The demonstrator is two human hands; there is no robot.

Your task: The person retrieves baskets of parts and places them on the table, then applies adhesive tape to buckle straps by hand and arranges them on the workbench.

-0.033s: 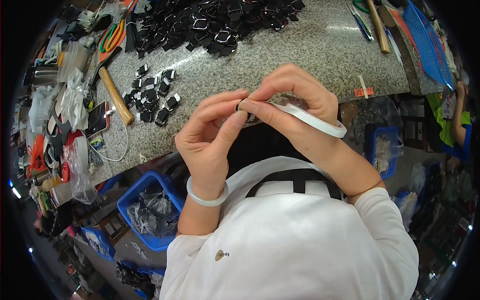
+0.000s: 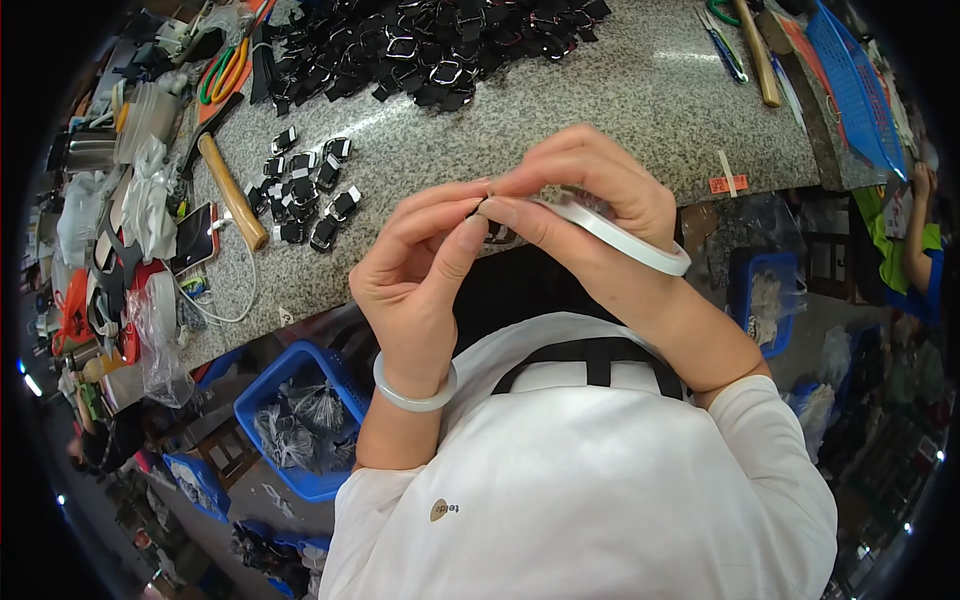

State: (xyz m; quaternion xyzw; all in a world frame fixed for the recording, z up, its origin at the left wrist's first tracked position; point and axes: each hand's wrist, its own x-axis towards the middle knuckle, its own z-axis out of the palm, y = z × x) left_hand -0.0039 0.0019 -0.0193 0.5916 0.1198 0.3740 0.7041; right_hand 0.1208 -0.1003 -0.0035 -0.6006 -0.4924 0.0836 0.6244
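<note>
My left hand point(image 2: 408, 275) is closed in a pinch, thumb against fingers, on a small black strap piece point(image 2: 479, 209) mostly covered by the fingertips. My right hand point(image 2: 600, 225) meets it there, its thumb and index finger pressed together at the same piece. A roll of narrow white tape point(image 2: 640, 252) hangs in the right hand, between the thumb and the curled fingers. Both hands are above the near edge of the speckled stone table point(image 2: 620, 100). To their left lies a small group of black strap pieces with buckles and white tabs point(image 2: 300, 185).
A big heap of black straps with metal buckles point(image 2: 440, 45) covers the back. At left are a wooden-handled hammer point(image 2: 230, 190), a phone point(image 2: 195, 240) with a white cable, and orange-handled scissors point(image 2: 232, 72). Below stands a blue basket point(image 2: 255, 400) of bagged parts.
The fingertips of both hands have shifted very slightly around the black piece, and the tape roll has tilted a little. Everything on the table stays as it was.
</note>
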